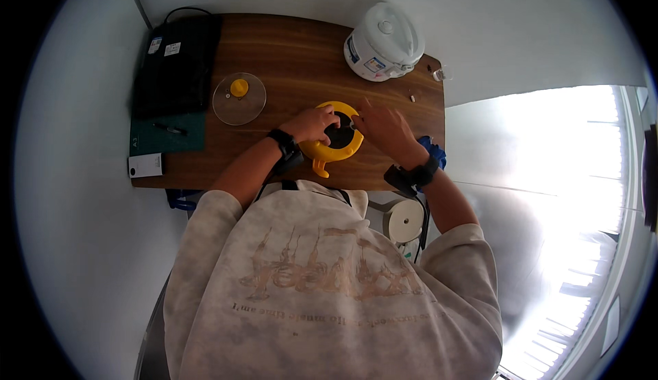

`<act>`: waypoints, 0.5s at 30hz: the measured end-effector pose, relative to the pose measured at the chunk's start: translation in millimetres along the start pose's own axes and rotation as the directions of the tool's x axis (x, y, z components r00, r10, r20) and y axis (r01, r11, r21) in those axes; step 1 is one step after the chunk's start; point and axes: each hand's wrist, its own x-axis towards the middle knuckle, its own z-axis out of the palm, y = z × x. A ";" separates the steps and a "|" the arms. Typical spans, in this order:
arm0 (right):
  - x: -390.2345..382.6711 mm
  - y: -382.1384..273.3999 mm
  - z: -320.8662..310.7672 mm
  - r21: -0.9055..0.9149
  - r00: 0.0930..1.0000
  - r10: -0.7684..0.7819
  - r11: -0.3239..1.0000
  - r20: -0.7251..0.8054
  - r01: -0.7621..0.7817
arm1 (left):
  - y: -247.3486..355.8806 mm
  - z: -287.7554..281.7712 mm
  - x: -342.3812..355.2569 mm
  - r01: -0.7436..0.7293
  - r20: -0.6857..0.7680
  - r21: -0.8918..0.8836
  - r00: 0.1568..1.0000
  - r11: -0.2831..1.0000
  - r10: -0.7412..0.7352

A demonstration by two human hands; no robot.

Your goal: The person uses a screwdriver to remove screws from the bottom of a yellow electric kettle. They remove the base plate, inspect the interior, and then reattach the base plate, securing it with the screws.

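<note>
A round yellow object (336, 154) with a dark round middle and a handle-like piece pointing toward me lies near the table's front, centre. My left hand (314, 125) grips its left side, fingers curled over the rim into the dark middle. My right hand (378, 126) is at its upper right edge, fingers closed together over the rim; a small light thing shows by the fingertips, too small to name. Left of this object lies a clear glass lid (236, 109) with a yellow knob (239, 88).
The wooden table (288, 58) holds a black bag (173, 78), green mat (171, 143), pen (168, 128), white box (145, 165), white rice cooker (380, 41), clear cup (441, 74) and small bits. A blue item (432, 148) sits at the right edge; a cream round object (404, 222) is below the front edge.
</note>
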 end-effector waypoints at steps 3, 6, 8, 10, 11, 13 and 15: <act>-3.4 0.5 -0.2 0.076 0.989 -0.123 0.989 -0.082 0.129 | 0.1 0.0 0.1 0.002 0.002 -0.005 1.000 1.000 -0.002; -4.5 0.4 -0.4 0.259 0.978 -0.166 0.946 -0.124 0.193 | 2.9 -2.3 -0.1 0.001 0.009 -0.005 1.000 1.000 -0.001; -6.6 -3.7 -6.1 0.314 0.970 -0.212 0.919 -0.116 0.238 | 0.6 -1.8 -1.4 -0.018 0.001 -0.011 1.000 1.000 0.018; -6.6 -2.5 -3.4 0.279 0.966 -0.220 0.927 -0.135 0.250 | 0.8 -1.2 -1.0 -0.025 -0.008 -0.006 1.000 1.000 0.025; -6.6 -2.3 -2.6 0.261 0.964 -0.225 0.931 -0.144 0.256 | 0.8 -0.9 -0.7 -0.029 -0.012 -0.004 1.000 1.000 0.029; -10.1 -11.2 -8.2 0.171 0.990 -0.088 0.980 -0.106 0.105 | 1.3 -1.3 -1.2 -0.024 -0.014 0.004 1.000 1.000 0.024; -8.8 -15.3 -10.6 0.075 0.998 0.049 0.996 -0.041 -0.046 | 1.3 -1.4 -1.7 -0.020 -0.010 0.003 1.000 1.000 0.020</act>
